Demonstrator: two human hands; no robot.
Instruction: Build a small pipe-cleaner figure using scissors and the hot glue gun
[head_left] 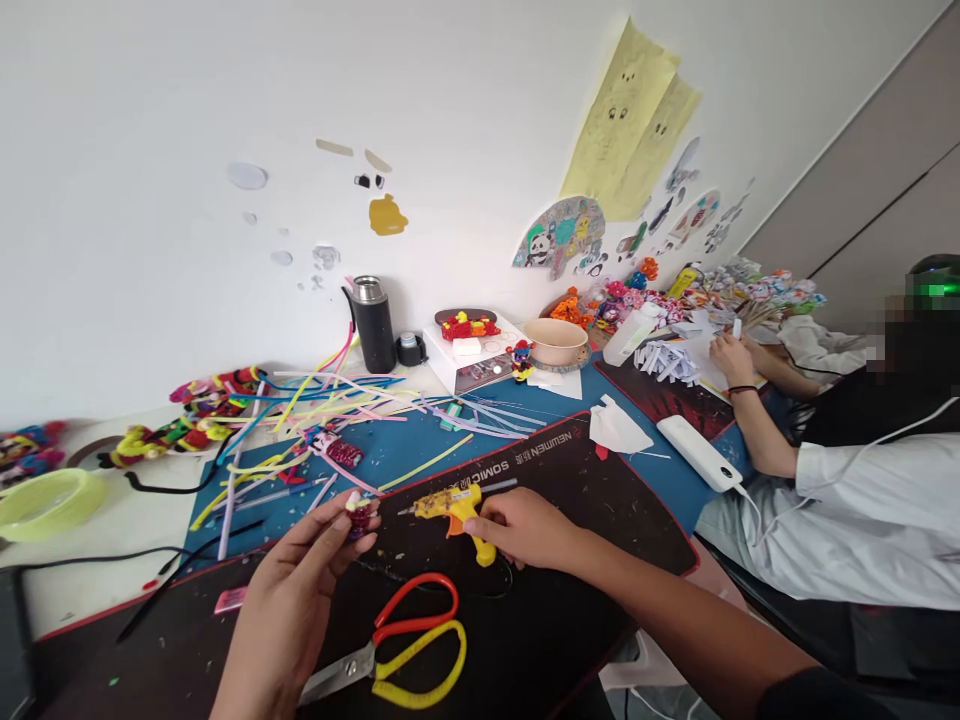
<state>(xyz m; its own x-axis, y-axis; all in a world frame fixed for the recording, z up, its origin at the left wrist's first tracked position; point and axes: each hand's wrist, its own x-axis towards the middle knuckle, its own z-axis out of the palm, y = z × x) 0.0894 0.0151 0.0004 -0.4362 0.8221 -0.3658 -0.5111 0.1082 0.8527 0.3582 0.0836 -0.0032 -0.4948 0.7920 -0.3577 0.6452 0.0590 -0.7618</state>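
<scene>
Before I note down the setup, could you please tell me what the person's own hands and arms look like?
Both the left hand and right hand are ungloved, with no bracelet showing. A dark sleeve ends above the bare right forearm; no left sleeve shows.

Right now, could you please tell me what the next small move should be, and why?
Perhaps ease the yellow glue gun slightly toward the small dark-red piece, since the left hand holds that piece, the right hand grips the gun's handle, and its nozzle points toward the piece without touching it.
</scene>
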